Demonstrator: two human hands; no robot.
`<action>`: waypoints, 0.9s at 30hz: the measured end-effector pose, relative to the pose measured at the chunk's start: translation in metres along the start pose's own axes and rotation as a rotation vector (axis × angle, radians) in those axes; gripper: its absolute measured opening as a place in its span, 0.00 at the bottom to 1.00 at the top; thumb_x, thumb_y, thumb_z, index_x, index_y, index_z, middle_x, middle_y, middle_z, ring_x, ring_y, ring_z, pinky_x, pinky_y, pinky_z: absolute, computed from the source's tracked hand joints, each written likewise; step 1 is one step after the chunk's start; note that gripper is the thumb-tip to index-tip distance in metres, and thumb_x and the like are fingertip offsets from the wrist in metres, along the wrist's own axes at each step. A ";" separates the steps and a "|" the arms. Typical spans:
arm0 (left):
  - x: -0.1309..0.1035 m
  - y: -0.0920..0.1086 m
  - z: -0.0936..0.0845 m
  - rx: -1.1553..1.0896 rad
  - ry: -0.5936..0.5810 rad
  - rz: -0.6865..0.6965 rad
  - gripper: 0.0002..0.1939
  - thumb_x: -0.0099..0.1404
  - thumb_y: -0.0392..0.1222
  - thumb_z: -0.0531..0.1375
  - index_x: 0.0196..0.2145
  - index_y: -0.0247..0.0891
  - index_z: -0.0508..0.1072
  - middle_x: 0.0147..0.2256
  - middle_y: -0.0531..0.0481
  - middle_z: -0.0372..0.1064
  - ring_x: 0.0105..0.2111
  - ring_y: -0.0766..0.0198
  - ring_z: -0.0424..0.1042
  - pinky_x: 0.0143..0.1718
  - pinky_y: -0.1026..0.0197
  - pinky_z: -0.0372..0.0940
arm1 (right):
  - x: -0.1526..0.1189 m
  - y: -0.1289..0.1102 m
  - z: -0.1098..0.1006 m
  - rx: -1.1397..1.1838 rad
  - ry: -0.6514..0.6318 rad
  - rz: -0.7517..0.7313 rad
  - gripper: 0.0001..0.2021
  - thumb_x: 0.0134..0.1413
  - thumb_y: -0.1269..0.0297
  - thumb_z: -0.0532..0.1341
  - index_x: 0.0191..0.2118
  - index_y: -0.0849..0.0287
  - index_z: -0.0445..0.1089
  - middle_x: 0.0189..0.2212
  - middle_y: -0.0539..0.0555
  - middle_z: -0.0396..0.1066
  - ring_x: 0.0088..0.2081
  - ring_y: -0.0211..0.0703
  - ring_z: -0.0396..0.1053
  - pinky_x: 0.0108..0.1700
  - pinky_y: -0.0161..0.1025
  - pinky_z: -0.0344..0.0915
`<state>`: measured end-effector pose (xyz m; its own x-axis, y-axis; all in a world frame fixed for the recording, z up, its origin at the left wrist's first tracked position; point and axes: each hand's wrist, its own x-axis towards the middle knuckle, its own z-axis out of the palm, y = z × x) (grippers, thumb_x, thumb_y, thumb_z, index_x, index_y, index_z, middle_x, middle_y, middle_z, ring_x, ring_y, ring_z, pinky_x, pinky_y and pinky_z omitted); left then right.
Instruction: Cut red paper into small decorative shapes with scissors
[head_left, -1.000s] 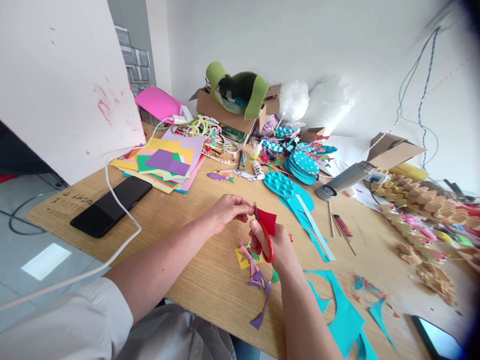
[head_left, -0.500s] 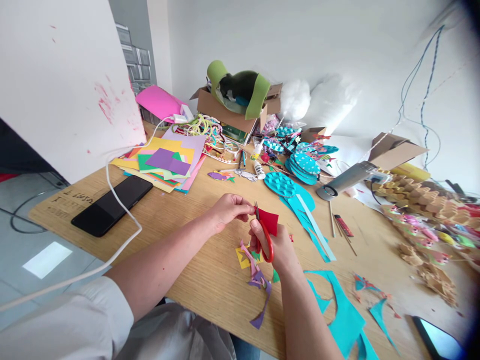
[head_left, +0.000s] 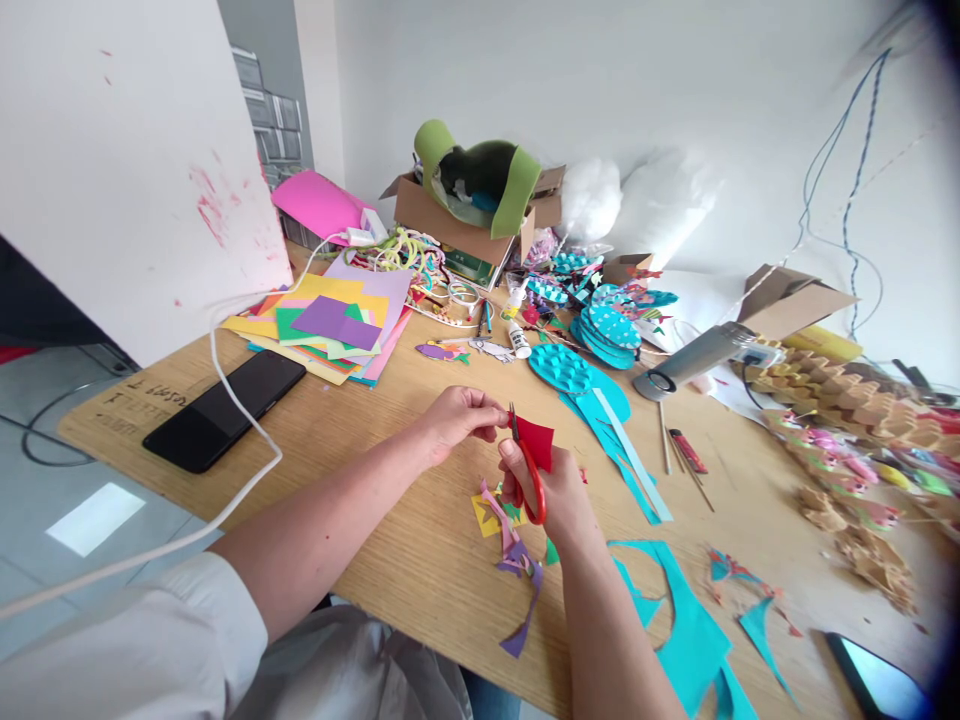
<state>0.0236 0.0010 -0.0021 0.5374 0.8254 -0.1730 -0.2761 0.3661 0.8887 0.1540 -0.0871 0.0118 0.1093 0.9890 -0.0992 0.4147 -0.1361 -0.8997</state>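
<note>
Head view: I saw the right hand (head_left: 551, 495) gripping the scissors (head_left: 535, 490), their blades at the red sheet (head_left: 535, 442) above the table (head_left: 420, 560). The left hand (head_left: 471, 415) pinched its edge narrowly, just beside the tips; careless closing could nip skin, a loose pinch could spoil the cut.

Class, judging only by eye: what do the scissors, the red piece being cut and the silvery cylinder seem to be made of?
Scissors: glossy red handle, probably plastic; slim, dark grey blades, likely metal.
Red piece: matte, evenly coloured sheet; foam, felt or paper, the look leaves it open.
Silvery cylinder: grey sheen suggests metal.
</note>
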 end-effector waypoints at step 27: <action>-0.001 0.001 0.001 -0.018 -0.045 -0.014 0.09 0.41 0.38 0.67 0.21 0.30 0.73 0.21 0.52 0.69 0.20 0.71 0.65 0.27 0.65 0.59 | 0.002 0.007 -0.004 -0.002 -0.066 -0.043 0.25 0.50 0.42 0.61 0.18 0.59 0.64 0.13 0.52 0.68 0.15 0.37 0.65 0.18 0.31 0.60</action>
<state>0.0235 -0.0001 -0.0010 0.5768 0.8000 -0.1654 -0.2824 0.3852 0.8786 0.1609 -0.0860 0.0067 0.0312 0.9956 -0.0883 0.4200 -0.0932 -0.9027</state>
